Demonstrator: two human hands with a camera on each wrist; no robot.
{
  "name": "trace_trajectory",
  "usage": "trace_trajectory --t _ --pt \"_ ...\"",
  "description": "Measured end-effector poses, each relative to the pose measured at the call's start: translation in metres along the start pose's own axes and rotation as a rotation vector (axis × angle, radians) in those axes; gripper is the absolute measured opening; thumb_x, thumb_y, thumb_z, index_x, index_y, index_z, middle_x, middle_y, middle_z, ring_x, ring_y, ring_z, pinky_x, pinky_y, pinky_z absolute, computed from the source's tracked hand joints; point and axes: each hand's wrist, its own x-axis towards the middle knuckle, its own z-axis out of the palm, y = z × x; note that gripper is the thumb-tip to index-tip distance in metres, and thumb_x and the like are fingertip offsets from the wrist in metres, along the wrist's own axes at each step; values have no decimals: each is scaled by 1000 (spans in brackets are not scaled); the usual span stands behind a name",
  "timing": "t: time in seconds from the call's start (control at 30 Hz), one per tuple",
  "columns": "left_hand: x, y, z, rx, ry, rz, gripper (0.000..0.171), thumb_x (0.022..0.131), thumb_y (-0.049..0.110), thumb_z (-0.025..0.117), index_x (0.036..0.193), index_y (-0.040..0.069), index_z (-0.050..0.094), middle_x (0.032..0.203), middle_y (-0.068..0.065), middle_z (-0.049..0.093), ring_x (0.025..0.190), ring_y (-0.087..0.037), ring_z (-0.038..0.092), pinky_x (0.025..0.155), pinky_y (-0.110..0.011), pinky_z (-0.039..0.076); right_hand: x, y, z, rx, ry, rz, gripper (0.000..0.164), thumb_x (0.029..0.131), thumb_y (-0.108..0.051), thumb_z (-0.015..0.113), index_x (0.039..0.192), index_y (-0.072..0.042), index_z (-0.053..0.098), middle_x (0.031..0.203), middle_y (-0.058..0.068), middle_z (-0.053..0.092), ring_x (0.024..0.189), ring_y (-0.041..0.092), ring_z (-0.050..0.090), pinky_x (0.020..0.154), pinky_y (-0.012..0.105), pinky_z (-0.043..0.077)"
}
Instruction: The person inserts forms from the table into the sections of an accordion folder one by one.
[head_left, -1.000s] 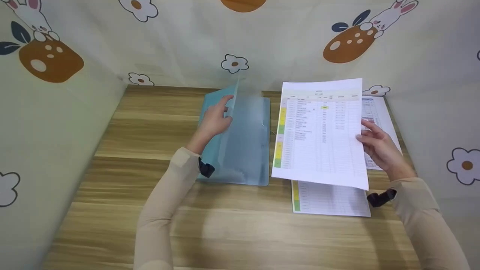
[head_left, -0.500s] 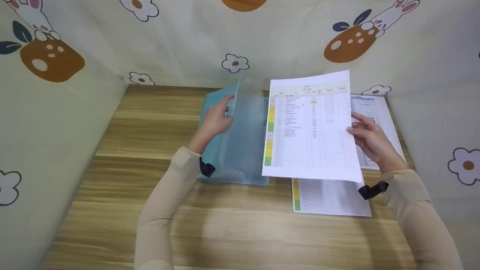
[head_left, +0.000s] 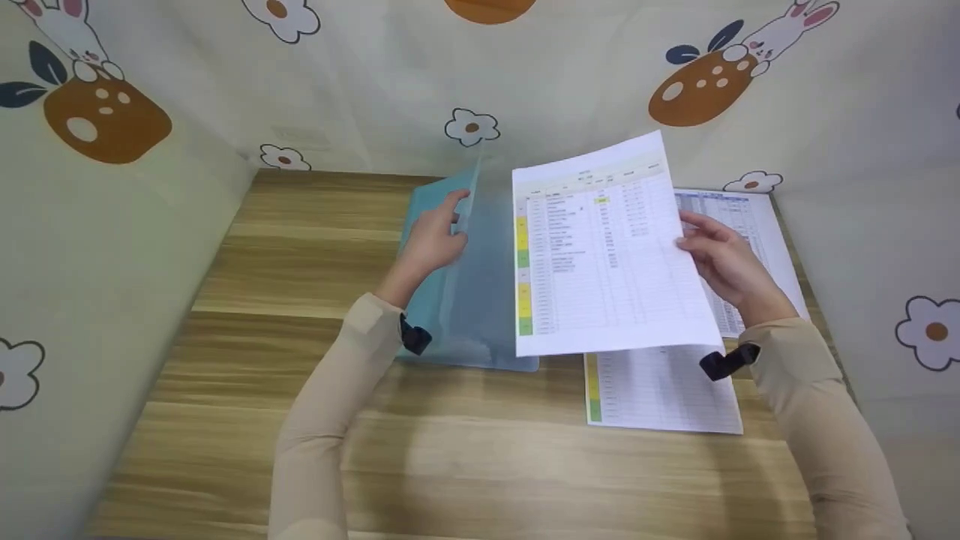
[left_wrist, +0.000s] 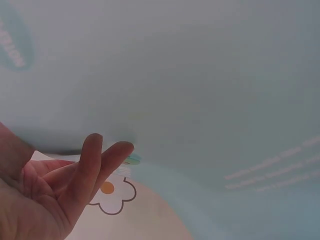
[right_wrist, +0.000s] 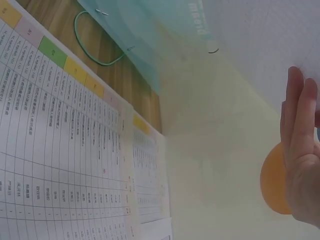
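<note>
A translucent blue-green folder lies on the table with one cover raised. My left hand touches that cover near its top, index finger stretched out. In the left wrist view, fingers lie against the translucent plastic. My right hand pinches the right edge of a printed sheet of paper, thumb in front. This sheet is tilted in the air, its left side over the folder's right part. Below it lies another printed sheet with a yellow and green side strip, partly hidden.
More printed paper lies at the back right, behind my right hand. A green elastic cord loops from the folder's edge. Patterned cloth walls in the wooden table at the back and sides.
My right hand has moved left and slightly away from me, carrying the sheet from beside the folder to over its right part. The left hand and raised cover have stayed in place.
</note>
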Motion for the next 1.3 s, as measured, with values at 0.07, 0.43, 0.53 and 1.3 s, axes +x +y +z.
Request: trace_trajectory --t 0.07,0.43,0.53,1.3 --pt "0 0 0 4 1 2 60 78 -2 42 136 11 30 113 -18 55 57 -22 56 51 -28 31 3 -1 2 -3 -1 4 36 83 10 48 115 -7 52 97 12 58 83 21 60 67 27 48" --pt "2 3 2 -5 -5 -41 60 79 -1 44 136 11 30 114 -16 55 99 -25 54 66 -33 45 23 -8 15 -90 46 84 38 83 2 55 120 -5 52 97 11 59 79 20 61 64 27 49" --pt "2 4 3 -11 0 -46 60 79 -2 44 136 11 30 114 -16 55 97 -24 56 67 -33 45 28 -8 17 -97 53 100 38 83 2 55 121 -5 51 100 11 59 80 21 62 64 28 49" --pt "3 4 6 -21 3 -79 61 79 -1 45 136 13 30 117 -14 53 88 -19 55 54 -27 40 60 7 40 -156 98 70 37 84 1 53 121 -1 48 104 13 57 80 22 62 62 27 49"
